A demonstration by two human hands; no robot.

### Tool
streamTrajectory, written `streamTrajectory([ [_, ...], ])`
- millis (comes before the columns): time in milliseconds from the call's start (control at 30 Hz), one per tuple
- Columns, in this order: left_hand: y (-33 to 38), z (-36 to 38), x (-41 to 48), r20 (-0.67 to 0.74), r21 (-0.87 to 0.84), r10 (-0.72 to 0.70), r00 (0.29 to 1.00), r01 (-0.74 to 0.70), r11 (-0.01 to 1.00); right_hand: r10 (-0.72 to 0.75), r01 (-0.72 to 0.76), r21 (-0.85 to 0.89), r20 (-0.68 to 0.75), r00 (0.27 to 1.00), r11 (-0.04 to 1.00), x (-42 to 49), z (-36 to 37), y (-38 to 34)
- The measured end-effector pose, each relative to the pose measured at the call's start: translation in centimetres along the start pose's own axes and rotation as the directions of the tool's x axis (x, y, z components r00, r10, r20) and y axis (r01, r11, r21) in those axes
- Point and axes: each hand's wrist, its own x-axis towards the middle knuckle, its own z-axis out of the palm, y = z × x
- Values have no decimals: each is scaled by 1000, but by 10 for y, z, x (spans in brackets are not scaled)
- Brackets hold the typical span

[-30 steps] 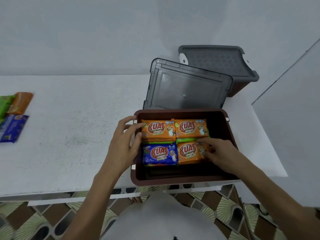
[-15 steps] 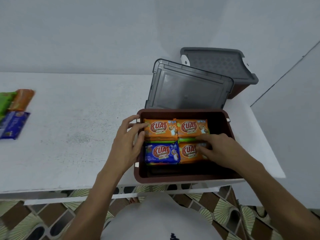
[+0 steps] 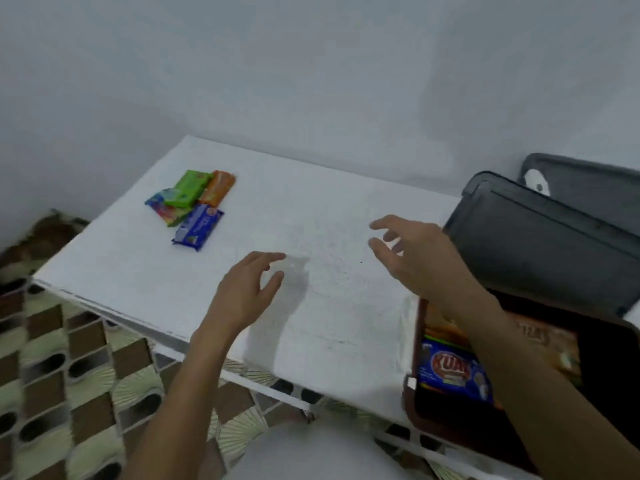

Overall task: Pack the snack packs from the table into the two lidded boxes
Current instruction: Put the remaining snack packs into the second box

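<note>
At the right edge of the table (image 3: 329, 209): brown box (image 3: 410, 400) part-filled, blue pack (image 3: 450, 370) showing, lid (image 3: 540, 244) off | far-left corner: four snack packs (image 3: 192, 207) left to pack | left hand (image 3: 242, 292), right hand (image 3: 415, 261): empty, fingers loose, over mid-table

Four loose snack packs (image 3: 188, 188), two grey lids (image 3: 540, 244), one brown box (image 3: 409, 410), two hands (image 3: 242, 292).

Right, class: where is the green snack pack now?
Head view: the green snack pack lies upper left on the white table, beside the orange pack.
</note>
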Motion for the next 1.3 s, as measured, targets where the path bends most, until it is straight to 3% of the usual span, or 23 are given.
streamTrajectory([
  [200, -84, -46, 34, -199, 149, -297, 934, 328, 933, -174, 184, -50, 160, 972, 982, 125, 80, -68],
  [433, -133, -54, 68, -204, 228, -486, 850, 524, 821, -254, 291, -47, 370, 894, 955, 246, 170, -126],
  [600, -151, -42, 72, -174, 261, -505, 845, 534, 804, -201, 234, -22, 438, 876, 972, 302, 220, -140],
  [733, -166, -35, 67, -228, 250, -428, 874, 478, 842, -168, 197, -10, 486, 858, 980, 327, 243, -138],
  [900, -172, -30, 66, -273, 217, -397, 876, 458, 862, -226, 218, 69, 436, 871, 973, 336, 254, -141],
  [1167, -174, -28, 65, -277, 235, -395, 876, 461, 856, -202, 291, -141, 447, 872, 946, 322, 244, -140],
  [1300, -174, -33, 65, -249, 214, -423, 872, 475, 854, -130, 201, -106, 466, 875, 974, 302, 219, -120],
])
